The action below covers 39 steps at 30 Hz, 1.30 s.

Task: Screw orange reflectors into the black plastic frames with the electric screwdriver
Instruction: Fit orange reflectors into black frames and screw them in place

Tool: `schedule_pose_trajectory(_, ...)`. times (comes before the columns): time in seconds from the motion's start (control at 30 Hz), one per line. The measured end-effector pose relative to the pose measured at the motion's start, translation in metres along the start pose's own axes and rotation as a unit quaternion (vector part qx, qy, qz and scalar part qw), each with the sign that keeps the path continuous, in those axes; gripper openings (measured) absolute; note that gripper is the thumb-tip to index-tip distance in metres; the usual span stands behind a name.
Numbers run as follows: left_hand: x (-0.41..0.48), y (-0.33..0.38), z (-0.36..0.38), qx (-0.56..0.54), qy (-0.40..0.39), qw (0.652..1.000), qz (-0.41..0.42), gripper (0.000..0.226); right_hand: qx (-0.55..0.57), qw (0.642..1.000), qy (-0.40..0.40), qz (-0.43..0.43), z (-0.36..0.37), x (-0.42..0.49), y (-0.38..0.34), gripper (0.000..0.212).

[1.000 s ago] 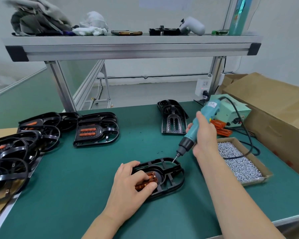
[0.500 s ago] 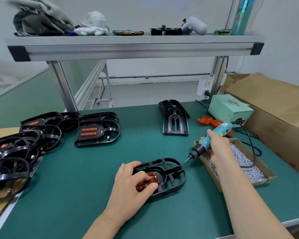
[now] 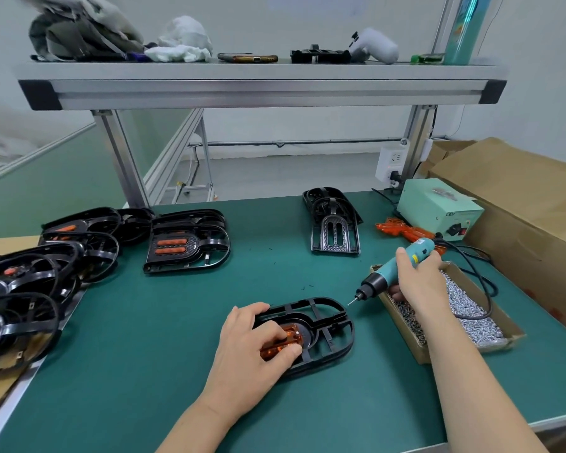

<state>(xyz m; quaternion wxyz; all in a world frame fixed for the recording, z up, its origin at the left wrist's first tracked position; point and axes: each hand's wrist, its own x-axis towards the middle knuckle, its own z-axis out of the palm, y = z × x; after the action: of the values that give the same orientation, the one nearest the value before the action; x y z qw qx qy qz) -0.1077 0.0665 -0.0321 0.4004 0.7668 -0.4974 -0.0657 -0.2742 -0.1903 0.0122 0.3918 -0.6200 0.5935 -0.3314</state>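
Clenching driver (image 3: 384, 277) in right grip (image 3: 419, 282), bit (image 3: 352, 301) hovering just beside frame (image 3: 335, 328) | left grip (image 3: 252, 348) pinching reflector (image 3: 291, 336) seated in frame on bench (image 3: 144, 354) | risk: reflector shifting if left hold loosens; bit skidding off screw; cord (image 3: 488, 299) snagging box (image 3: 406, 336) | box by right grip: dark and silver screws (image 3: 471, 325), loose

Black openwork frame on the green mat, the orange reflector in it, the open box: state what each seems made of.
Black openwork frame: likely moulded plastic, semi-gloss; thin ribs catch highlights. Orange reflector: translucent plastic, glossy; light glows through it. Open box: brown cardboard, matt; raw cut edge.
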Motion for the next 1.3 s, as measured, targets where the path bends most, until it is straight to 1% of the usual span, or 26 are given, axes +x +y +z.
schedule_pose_trajectory(0.07, 0.0, -0.001, 0.0, -0.004, 0.002, 1.0, -0.002, 0.035, -0.044, 0.999, 0.006, -0.027, -0.004, -0.006, 0.002, 0.061)
schedule_pose_trajectory(0.17, 0.0, -0.001, 0.001, -0.005, 0.001, 1.0, -0.002, 0.035, -0.099, 0.991, 0.028, -0.08, -0.012, -0.015, 0.006, 0.028)
schedule_pose_trajectory(0.23, 0.0, -0.001, 0.001, -0.003, 0.003, 1.0, 0.0, 0.036, -0.147, 0.984, 0.025, -0.1, -0.017, -0.017, 0.007, 0.016)
schedule_pose_trajectory(0.3, 0.0, 0.0, 0.001, -0.005, 0.005, 1.0, -0.001, 0.036, -0.219, 0.969, -0.004, -0.112, -0.02, -0.017, 0.008, 0.004)
schedule_pose_trajectory(0.33, -0.001, 0.0, 0.001, -0.006, 0.006, 1.0, -0.002, 0.036, -0.251, 0.961, -0.02, -0.116, -0.02, -0.018, 0.008, 0.003)
schedule_pose_trajectory(0.4, -0.001, 0.0, 0.001, -0.007, 0.005, 1.0, -0.003, 0.035, -0.302, 0.944, -0.037, -0.125, -0.021, -0.02, 0.009, 0.007)
schedule_pose_trajectory(0.6, -0.001, 0.001, 0.001, -0.005, 0.009, 1.0, -0.004, 0.035, -0.384, 0.911, -0.103, -0.114, -0.021, -0.023, 0.005, 0.025)
schedule_pose_trajectory(0.73, -0.002, 0.002, 0.0, -0.004, 0.008, 1.0, 0.0, 0.036, -0.366, 0.919, -0.092, -0.116, -0.025, -0.023, 0.005, 0.022)
schedule_pose_trajectory(0.83, -0.002, 0.003, 0.0, -0.008, 0.018, 1.0, 0.004, 0.036, -0.339, 0.931, -0.057, -0.121, -0.027, -0.023, 0.009, 0.019)
schedule_pose_trajectory(1.0, -0.003, 0.001, 0.0, 0.009, 0.089, 0.994, 0.066, 0.029, -0.279, 0.951, 0.019, -0.134, -0.03, -0.024, 0.011, 0.023)
schedule_pose_trajectory(1.07, -0.002, -0.001, 0.001, 0.012, 0.117, 0.989, 0.093, 0.025, -0.286, 0.95, 0.02, -0.126, -0.031, -0.024, 0.01, 0.026)
schedule_pose_trajectory(1.13, -0.001, -0.002, 0.002, 0.012, 0.135, 0.985, 0.108, 0.023, -0.277, 0.952, 0.025, -0.125, -0.033, -0.025, 0.009, 0.023)
schedule_pose_trajectory(1.2, -0.001, -0.002, 0.002, 0.014, 0.157, 0.98, 0.123, 0.021, -0.218, 0.964, 0.047, -0.144, -0.033, -0.031, 0.003, 0.018)
schedule_pose_trajectory(1.23, 0.0, -0.002, 0.001, 0.017, 0.17, 0.977, 0.131, 0.019, -0.164, 0.973, 0.047, -0.155, -0.032, -0.037, -0.003, 0.017)
schedule_pose_trajectory(1.27, 0.0, -0.002, 0.001, 0.022, 0.183, 0.973, 0.14, 0.018, -0.087, 0.983, 0.03, -0.16, -0.028, -0.046, -0.011, 0.016)
schedule_pose_trajectory(1.3, 0.0, -0.002, 0.001, 0.027, 0.196, 0.969, 0.148, 0.017, 0.003, 0.989, -0.004, -0.149, -0.023, -0.057, -0.021, 0.016)
